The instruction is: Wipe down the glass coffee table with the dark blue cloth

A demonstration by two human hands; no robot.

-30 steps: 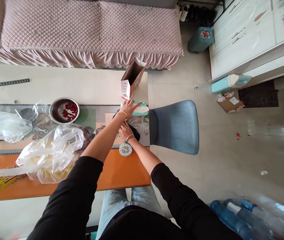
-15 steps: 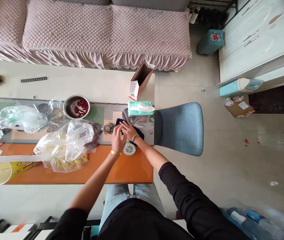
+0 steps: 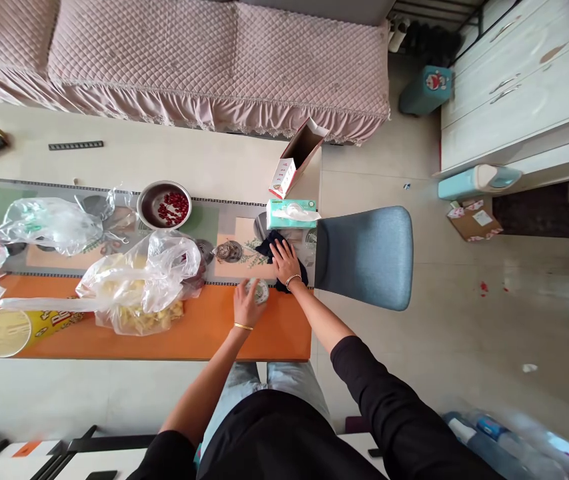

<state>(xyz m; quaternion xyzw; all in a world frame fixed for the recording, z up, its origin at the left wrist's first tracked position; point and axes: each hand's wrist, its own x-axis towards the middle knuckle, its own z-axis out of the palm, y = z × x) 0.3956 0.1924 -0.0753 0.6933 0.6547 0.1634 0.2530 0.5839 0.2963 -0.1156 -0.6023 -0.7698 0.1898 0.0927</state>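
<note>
So the right hand [image 3: 285, 263] is flat out, palm down, fingers slightly spread, pressing on a crumpled black cloth [image 3: 267, 247] near the right end of the table, right of centre in the frame. It isn't gripping, just resting on top. The left hand [image 3: 247, 305], just below centre, has its fingers curled round a small round pale-green-and-white patterned disc [image 3: 263, 291], and I'd say it has hold of it, though I can't tell if it's off the surface.

How far along? Hard to call, imo. Cloth's down and under the palm, but it's bunched up, neither spread nor folded, so my guess is there's plenty left. Neither hand is touching the stuff further left.

Going outward: a turquoise tissue pack [image 3: 284, 208] with a limp white sheet poking out, just above the cloth, then a stiff red-and-white paper bag [image 3: 284, 177], gaping open. Toward the left, a shiny round steel bowl [image 3: 147, 199] with small dark-red bits, and a crinkly clear plastic bag [image 3: 131, 277] of yellowish pieces. The table [image 3: 279, 333] is glossy orange along its lower edge.
</note>
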